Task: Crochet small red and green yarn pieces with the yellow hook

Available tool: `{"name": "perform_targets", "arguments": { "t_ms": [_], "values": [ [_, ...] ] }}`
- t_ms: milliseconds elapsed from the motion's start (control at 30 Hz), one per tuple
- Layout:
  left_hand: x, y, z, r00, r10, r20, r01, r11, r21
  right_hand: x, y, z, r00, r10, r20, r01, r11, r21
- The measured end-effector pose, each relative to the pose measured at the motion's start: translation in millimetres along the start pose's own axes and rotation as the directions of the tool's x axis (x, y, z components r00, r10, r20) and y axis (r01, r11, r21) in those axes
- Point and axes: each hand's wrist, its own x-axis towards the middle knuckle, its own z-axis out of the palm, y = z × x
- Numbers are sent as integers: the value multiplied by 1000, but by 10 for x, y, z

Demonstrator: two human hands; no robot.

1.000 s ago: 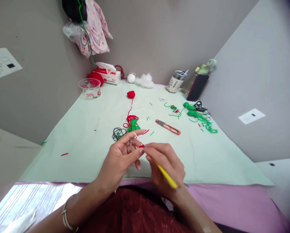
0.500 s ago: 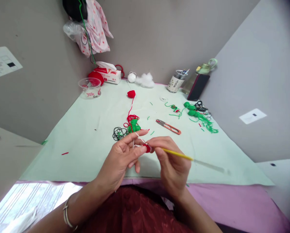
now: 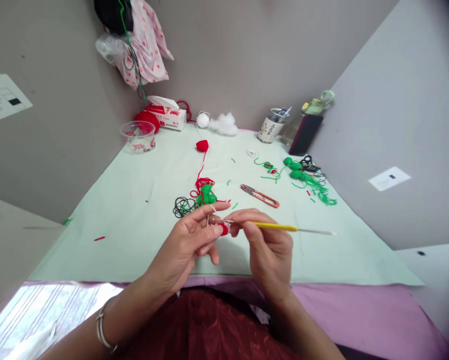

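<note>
My left hand pinches a small red and white crochet piece between thumb and fingers, and white yarn runs over its raised index finger. My right hand grips a crochet hook with a yellow handle. The hook's thin metal tip points left, above the crochet piece and close to the white yarn. Its other metal end sticks out to the right. Just beyond my left hand lie a green yarn bundle, loose red yarn and a tangle of black cord.
Orange-handled thread snips lie right of centre. Green crocheted pieces and black scissors are farther right. A red yarn ball, white stuffing, a tissue box, a plastic tub, a pen cup and a phone stand behind.
The hook has turned from a downward slant to nearly level, its tip now showing at the yarn. The crochet piece has shifted slightly left, with more white at its edge.
</note>
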Motion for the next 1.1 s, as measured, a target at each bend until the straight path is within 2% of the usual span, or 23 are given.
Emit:
{"name": "perform_targets", "arguments": {
  "t_ms": [100, 167, 267, 367, 433, 467, 533, 600, 667, 767, 867, 933, 1000, 1100],
  "values": [
    [-7, 2, -16, 1000, 7, -10, -7, 999, 31, -8, -3, -10, 997, 76, -30, -72, 990, 125],
    [-16, 5, -20, 999, 31, -22, -29, 998, 53, -20, -19, -18, 998, 51, -27, -48, 995, 88],
    [-30, -12, -3, 992, 101, -72, -94, 990, 103, -63, -25, -21, 989, -149, 17, 150, 973, -173],
    [-28, -38, 22, 988, 115, -107, -108, 991, 73, -124, 24, -17, 907, -379, 181, 420, 796, -436],
    [-17, -37, 26, 997, 28, -76, -29, 999, -15, -148, 56, -14, 868, -439, 231, 492, 702, -515],
    [-11, -28, 23, 998, -26, -53, 23, 998, -61, -150, 61, -13, 872, -444, 204, 481, 709, -516],
    [-2, -3, 13, 995, -94, -25, 91, 988, -123, -130, 48, -10, 915, -396, 77, 390, 820, -418],
    [2, 18, 5, 996, -82, -25, 78, 988, -132, -84, 14, -4, 960, -278, -43, 262, 939, -224],
    [-2, 18, 9, 999, -39, -15, 38, 995, -88, -36, -15, 4, 985, -167, -52, 162, 982, -94],
    [-13, -20, 28, 999, 30, -27, -30, 999, 16, -16, -16, 18, 987, -158, 16, 159, 981, -108],
    [-18, -65, 40, 994, 81, -71, -78, 996, 44, -81, 32, 26, 963, -267, 48, 269, 914, -305],
    [-11, -77, 33, 997, 54, -57, -55, 998, -12, -133, 66, 25, 934, -347, 81, 343, 815, -466],
    [7, -70, 12, 999, -29, -19, 28, 996, -88, -156, 76, 17, 913, -396, 96, 386, 763, -518],
    [40, -43, -20, 994, -104, -16, 100, 981, -164, -117, 37, -1, 942, -336, -12, 308, 877, -368]
  ]
}}
